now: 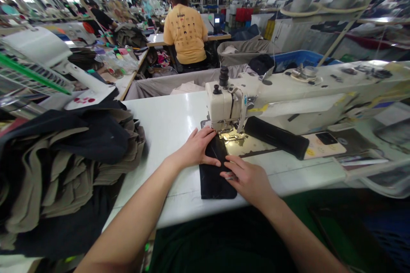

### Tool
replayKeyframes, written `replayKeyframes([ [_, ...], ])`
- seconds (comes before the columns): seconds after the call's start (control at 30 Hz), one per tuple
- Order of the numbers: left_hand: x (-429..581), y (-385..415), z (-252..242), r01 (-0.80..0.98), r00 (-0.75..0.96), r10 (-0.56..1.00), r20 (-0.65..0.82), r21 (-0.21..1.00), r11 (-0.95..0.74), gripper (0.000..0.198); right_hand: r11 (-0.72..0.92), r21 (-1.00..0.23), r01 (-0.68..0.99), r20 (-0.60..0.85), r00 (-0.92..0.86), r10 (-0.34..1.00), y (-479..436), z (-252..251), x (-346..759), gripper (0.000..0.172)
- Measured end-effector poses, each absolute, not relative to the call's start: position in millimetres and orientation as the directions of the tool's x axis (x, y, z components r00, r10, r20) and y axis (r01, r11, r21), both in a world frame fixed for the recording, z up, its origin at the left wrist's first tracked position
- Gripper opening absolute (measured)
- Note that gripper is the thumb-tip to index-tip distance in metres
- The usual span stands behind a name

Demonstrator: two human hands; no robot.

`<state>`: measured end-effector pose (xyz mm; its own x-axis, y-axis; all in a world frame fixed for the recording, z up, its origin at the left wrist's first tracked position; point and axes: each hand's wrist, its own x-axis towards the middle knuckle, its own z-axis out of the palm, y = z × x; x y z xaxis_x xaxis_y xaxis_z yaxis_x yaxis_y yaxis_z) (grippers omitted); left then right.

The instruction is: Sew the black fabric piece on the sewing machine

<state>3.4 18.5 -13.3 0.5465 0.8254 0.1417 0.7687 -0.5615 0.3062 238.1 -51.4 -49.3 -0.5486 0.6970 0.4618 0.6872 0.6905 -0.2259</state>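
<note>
A small black fabric piece (214,177) lies flat on the white sewing table (166,123), its far end under the presser foot of a cream sewing machine (230,104). My left hand (199,147) rests on the piece's left edge with its fingers stretched out flat, close to the needle. My right hand (248,179) lies on the piece's right edge, fingers extended and pressing down; a small thing may sit under its fingertips, but I cannot make it out. A black rolled piece (277,136) lies to the right of the needle on the machine bed.
A tall pile of black and tan garments (67,166) fills the table's left side. Grey cloth bins (179,81) stand behind the table. A person in a yellow shirt (186,30) sits with their back turned at a far workstation. Another machine (41,57) stands at the left.
</note>
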Motion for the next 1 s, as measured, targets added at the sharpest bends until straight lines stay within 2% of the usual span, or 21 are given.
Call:
replayKeyframes([
  [0.53, 1.2, 25.7, -15.2, 0.769, 0.558, 0.813, 0.166, 0.266, -0.581, 0.103, 0.662, -0.223, 0.716, 0.409, -0.547, 0.730, -51.4, -46.2, 236.1, 0.023],
  [0.67, 5.2, 18.5, -8.5, 0.814, 0.522, 0.842, 0.138, 0.214, -0.540, 0.103, 0.658, -0.216, 0.722, 0.422, -0.539, 0.729, -52.7, -45.6, 236.4, 0.022],
  [0.73, 10.0, 6.7, -2.2, 0.850, 0.488, 0.862, 0.135, 0.152, -0.505, 0.097, 0.655, -0.208, 0.727, 0.423, -0.537, 0.730, -54.2, -45.4, 237.2, 0.021],
  [0.83, 17.2, -20.3, 4.3, 0.846, 0.517, 0.846, 0.133, 0.075, -0.529, 0.072, 0.657, -0.192, 0.729, 0.422, -0.543, 0.726, -57.2, -46.1, 239.0, 0.020],
  [0.9, 19.5, -38.8, 2.9, 0.812, 0.570, 0.812, 0.124, 0.066, -0.580, 0.059, 0.656, -0.190, 0.731, 0.420, -0.543, 0.727, -58.8, -47.2, 239.9, 0.021],
  [1.0, 18.2, -56.8, -7.4, 0.784, 0.598, 0.789, 0.144, 0.103, -0.612, 0.055, 0.641, -0.207, 0.739, 0.411, -0.529, 0.743, -59.9, -48.6, 240.3, 0.023],
])
